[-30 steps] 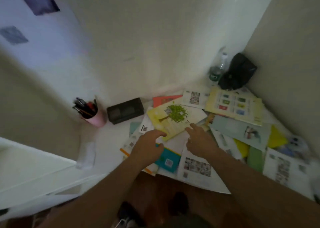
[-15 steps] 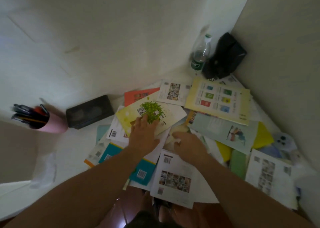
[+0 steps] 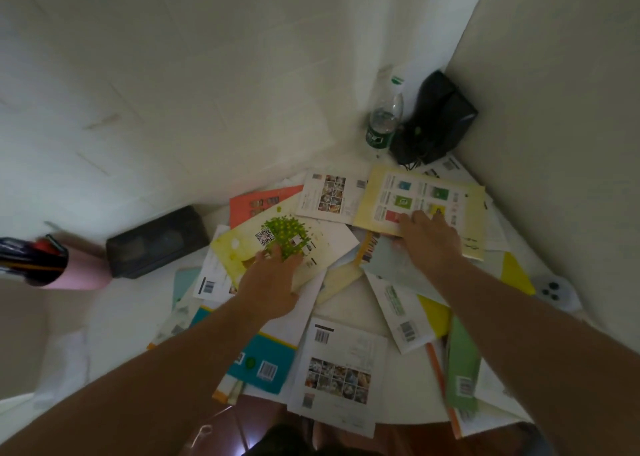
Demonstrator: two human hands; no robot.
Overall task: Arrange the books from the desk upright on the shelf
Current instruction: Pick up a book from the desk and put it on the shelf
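Looking down at a white bench in a room corner, thin books scattered flat across it, none upright. Landmark: yellow book with green tree cover, mid-pile.

Nearest, at the bench edge below the tree book: white book with a photo grid and barcode, overhanging the edge. Left of it, a teal book with barcode sticker, partly under the left forearm. Right of it, a green book and a white-and-yellow book.

Left hand lies palm-down on the near edge of the tree book, fingers fairly straight and spread on the cover; can't tell whether the thumb is hooked under the edge.

Right hand is right of the tree book, reaching onto the pale yellow book with coloured squares. Fingers rest on its near edge; whether they curl round that edge can't be made out.

Beyond the tree book: an orange book and a white book with photo thumbnails, both partly overlapped.

Left of the tree book: black box, then a pink pen cup at the frame edge, blurred.

Far corner, right of and beyond the tree book: clear plastic bottle standing just beside a black bag against the wall.
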